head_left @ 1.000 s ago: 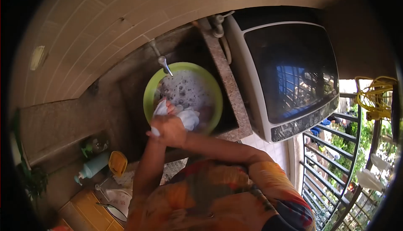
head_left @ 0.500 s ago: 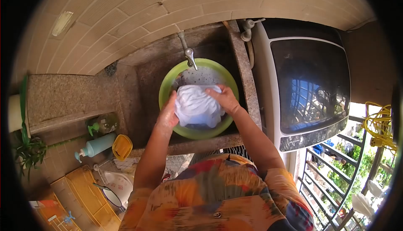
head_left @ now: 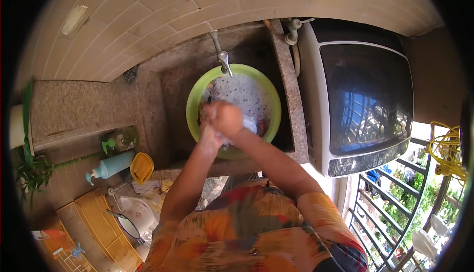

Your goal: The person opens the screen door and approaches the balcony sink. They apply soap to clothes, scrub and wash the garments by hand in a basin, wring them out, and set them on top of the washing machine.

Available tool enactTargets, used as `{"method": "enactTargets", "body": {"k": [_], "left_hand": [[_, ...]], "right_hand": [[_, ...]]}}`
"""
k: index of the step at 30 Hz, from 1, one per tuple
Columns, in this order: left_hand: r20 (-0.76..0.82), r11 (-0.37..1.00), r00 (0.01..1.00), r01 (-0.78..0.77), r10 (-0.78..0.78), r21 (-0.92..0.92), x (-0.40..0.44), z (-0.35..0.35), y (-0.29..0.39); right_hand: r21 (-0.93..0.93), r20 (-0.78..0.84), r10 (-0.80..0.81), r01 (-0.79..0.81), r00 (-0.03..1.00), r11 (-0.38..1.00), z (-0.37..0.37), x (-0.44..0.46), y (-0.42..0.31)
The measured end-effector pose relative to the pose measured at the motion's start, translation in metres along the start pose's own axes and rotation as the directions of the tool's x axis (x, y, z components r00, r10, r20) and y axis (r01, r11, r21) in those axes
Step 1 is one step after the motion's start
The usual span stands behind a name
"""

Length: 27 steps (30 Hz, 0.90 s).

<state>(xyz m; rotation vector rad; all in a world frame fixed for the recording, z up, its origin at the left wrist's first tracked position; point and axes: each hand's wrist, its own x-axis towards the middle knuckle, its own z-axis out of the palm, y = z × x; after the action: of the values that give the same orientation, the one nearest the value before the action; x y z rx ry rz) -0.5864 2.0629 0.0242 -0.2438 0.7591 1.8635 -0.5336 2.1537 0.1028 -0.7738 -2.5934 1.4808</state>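
A green basin (head_left: 272,86) of foamy water stands in the stone sink. Above it my two hands are pressed together on a bunched white cloth (head_left: 250,124). My right hand (head_left: 226,118), somewhat blurred, is closed in a fist and crosses over the left. Just below and left of it, my left hand (head_left: 209,136) grips too, its fingers partly hidden by the right. Part of the cloth shows beneath my right wrist, and the rest is covered by the hands. Darker items, too indistinct to name, lie at the basin's left side.
A tap (head_left: 224,63) juts over the basin's far rim. Right of the stone sink (head_left: 173,99) is a washing machine (head_left: 365,99). To the left are a blue pump bottle (head_left: 113,165), a yellow container (head_left: 142,168) and a stone ledge (head_left: 84,109).
The cloth was spread between both hands; now it is bunched up. My right hand has moved left across to my left hand, and more of the foamy water shows.
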Motion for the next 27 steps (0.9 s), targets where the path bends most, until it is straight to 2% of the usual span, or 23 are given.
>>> {"method": "enactTargets", "body": {"k": [2, 3, 6, 9, 10, 11, 12, 13, 14, 16, 17, 18, 19, 20, 21, 22, 25, 27], "left_hand": [[-0.286, 0.987, 0.953, -0.055, 0.096, 0.149, -0.009, 0.009, 0.000], [-0.274, 0.997, 0.961, -0.011, 0.030, 0.071, -0.014, 0.016, 0.004], [-0.006, 0.984, 0.992, -0.124, 0.126, 0.124, -0.012, -0.022, -0.003], [0.266, 0.957, 0.944, -0.243, 0.196, 0.156, -0.005, -0.069, -0.014], [0.351, 0.945, 0.911, -0.286, 0.217, 0.160, -0.006, -0.074, -0.014], [-0.079, 0.983, 0.991, -0.090, 0.104, 0.162, -0.025, 0.005, -0.005], [-0.313, 0.974, 0.950, 0.063, 0.009, 0.219, -0.017, 0.012, 0.000], [-0.334, 0.946, 0.942, 0.090, 0.020, 0.311, -0.020, 0.026, 0.009], [-0.356, 0.909, 0.934, 0.124, 0.029, 0.399, -0.027, 0.041, 0.020], [-0.222, 0.949, 0.975, 0.088, -0.020, 0.303, -0.036, 0.058, 0.040], [-0.151, 0.965, 0.988, 0.076, -0.039, 0.252, -0.039, 0.063, 0.046], [-0.093, 0.850, 0.995, 0.076, -0.032, 0.522, -0.043, 0.066, 0.049], [-0.036, 0.661, 0.998, 0.054, -0.041, 0.749, -0.049, 0.068, 0.050], [0.015, 0.415, 0.998, 0.014, -0.067, 0.910, -0.052, 0.069, 0.051], [0.048, 0.286, 0.986, 0.000, -0.159, 0.958, -0.050, 0.070, 0.052], [0.017, 0.323, 0.995, 0.016, -0.099, 0.946, -0.049, 0.069, 0.052], [-0.058, 0.454, 0.995, 0.016, 0.078, 0.891, -0.052, 0.085, 0.057], [-0.019, 0.622, 0.984, -0.096, 0.176, 0.777, -0.058, 0.095, 0.066]], "right_hand": [[-0.018, -0.217, -0.144, 0.144, 0.965, 0.989, 0.011, 0.002, 0.008], [-0.040, -0.320, -0.211, 0.209, 0.924, 0.977, 0.014, 0.002, 0.011], [0.051, -0.335, -0.403, 0.443, 0.852, 0.895, 0.016, -0.031, -0.011], [0.064, -0.371, -0.548, 0.609, 0.750, 0.790, 0.022, -0.040, -0.010], [0.025, -0.281, -0.438, 0.462, 0.854, 0.886, 0.022, -0.028, 0.004], [-0.027, -0.195, -0.306, 0.307, 0.932, 0.951, 0.017, -0.009, 0.023], [0.050, -0.220, -0.098, 0.111, 0.970, 0.993, 0.003, 0.004, 0.033], [-0.055, -0.220, -0.147, 0.138, 0.964, 0.989, -0.005, 0.014, 0.056], [-0.070, -0.075, 0.046, -0.051, 0.996, 0.996, -0.027, 0.013, 0.047], [0.001, 0.018, 0.189, -0.190, 0.982, 0.982, -0.035, 0.013, 0.051], [0.220, 0.049, 0.177, -0.183, 0.983, 0.958, -0.032, 0.015, 0.061], [0.431, 0.074, 0.158, -0.175, 0.985, 0.885, -0.030, 0.017, 0.066], [0.623, 0.094, 0.133, -0.163, 0.987, 0.765, -0.028, 0.018, 0.071], [0.625, 0.165, 0.080, -0.167, 0.983, 0.762, -0.028, 0.019, 0.077], [0.628, 0.235, 0.028, -0.174, 0.972, 0.759, -0.044, 0.015, 0.060], [0.629, 0.303, -0.027, -0.179, 0.952, 0.756, -0.054, 0.013, 0.051], [0.810, 0.241, -0.215, -0.074, 0.946, 0.582, -0.040, 0.009, 0.069], [0.594, 0.473, -0.101, -0.232, 0.875, 0.770, -0.049, -0.006, 0.072]]}}
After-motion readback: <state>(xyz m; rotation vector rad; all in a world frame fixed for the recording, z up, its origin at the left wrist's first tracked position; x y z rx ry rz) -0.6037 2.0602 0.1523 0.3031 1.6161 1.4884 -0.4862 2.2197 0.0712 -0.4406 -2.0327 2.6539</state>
